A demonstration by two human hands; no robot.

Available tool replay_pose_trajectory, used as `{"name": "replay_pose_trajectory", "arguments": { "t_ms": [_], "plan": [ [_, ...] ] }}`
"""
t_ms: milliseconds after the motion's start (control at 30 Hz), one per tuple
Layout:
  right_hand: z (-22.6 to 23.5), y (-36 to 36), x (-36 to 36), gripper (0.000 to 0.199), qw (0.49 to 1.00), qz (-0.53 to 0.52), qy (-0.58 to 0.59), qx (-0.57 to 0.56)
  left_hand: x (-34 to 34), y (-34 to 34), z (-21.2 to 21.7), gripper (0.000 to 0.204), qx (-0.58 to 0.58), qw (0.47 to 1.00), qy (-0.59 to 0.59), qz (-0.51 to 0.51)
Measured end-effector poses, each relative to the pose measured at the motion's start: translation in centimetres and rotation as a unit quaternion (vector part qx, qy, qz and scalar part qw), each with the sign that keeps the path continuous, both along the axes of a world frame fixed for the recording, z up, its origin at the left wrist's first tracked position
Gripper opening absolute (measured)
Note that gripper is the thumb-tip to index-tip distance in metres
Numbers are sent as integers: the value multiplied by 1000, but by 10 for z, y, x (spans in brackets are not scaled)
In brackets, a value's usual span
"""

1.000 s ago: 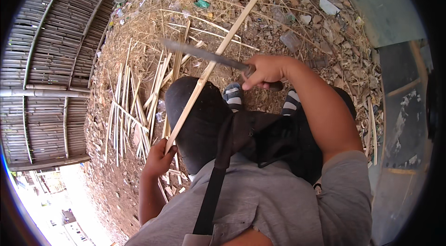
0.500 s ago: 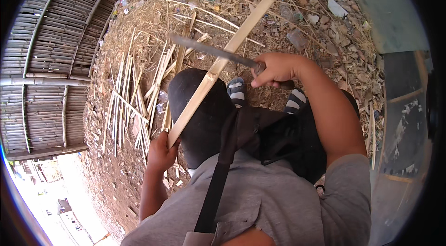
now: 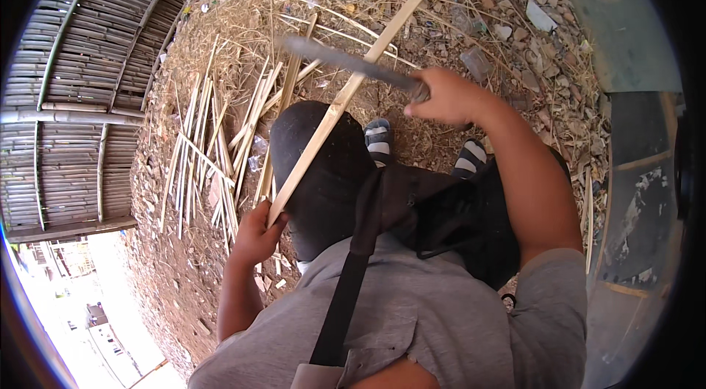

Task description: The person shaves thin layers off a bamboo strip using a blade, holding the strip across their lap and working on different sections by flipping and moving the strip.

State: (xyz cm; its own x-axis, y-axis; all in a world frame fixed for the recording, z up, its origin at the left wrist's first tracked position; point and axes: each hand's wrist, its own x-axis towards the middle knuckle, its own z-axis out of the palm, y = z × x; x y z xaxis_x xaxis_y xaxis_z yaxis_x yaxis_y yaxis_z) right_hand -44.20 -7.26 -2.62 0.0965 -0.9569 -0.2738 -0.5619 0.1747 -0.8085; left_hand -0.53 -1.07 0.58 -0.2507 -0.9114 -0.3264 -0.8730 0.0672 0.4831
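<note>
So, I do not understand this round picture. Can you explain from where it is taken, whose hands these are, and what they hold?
The picture comes from a wide fisheye camera worn on a person's head, looking down, so straight edges bend near the rim. There is no machine here; the two bare hands belong to that person. The left hand grips the lower end of a long pale bamboo strip, which slants up and away over the knee. The right hand holds the handle of a long knife, whose blade lies across the strip. On the dirt ground to the left lie many more thin strips, with straw and rubble further off. A bamboo wall stands at far left.
</note>
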Motion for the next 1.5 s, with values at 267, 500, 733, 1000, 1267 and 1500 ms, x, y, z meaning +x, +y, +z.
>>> {"name": "replay_pose_trajectory", "arguments": {
  "t_ms": [267, 500, 733, 1000, 1267, 1500],
  "plan": [
    [3, -11, -40, 43, 998, -46, -30, -31, 11, 0, -9, 23, 69, 994, 83, 4],
    [8, 2, 6, 47, 997, 53, 45, -19, 12, -1, -5, 25, 70, 995, 74, -5],
    [24, -4, -20, 49, 997, 58, 30, 34, 3, 10, -10, 32, -37, 999, -24, 10],
    [2, 9, 9, 34, 994, 105, -10, 9, -2, 15, -11, 29, -109, 990, -83, -19],
    [5, -10, -36, 22, 978, -91, -184, 31, 1, 9, -7, 33, -64, 997, -38, -14],
    [15, 4, 10, 23, 995, 86, 4, 52, 4, -2, 0, 34, -54, 997, -48, -32]
  ]
}}
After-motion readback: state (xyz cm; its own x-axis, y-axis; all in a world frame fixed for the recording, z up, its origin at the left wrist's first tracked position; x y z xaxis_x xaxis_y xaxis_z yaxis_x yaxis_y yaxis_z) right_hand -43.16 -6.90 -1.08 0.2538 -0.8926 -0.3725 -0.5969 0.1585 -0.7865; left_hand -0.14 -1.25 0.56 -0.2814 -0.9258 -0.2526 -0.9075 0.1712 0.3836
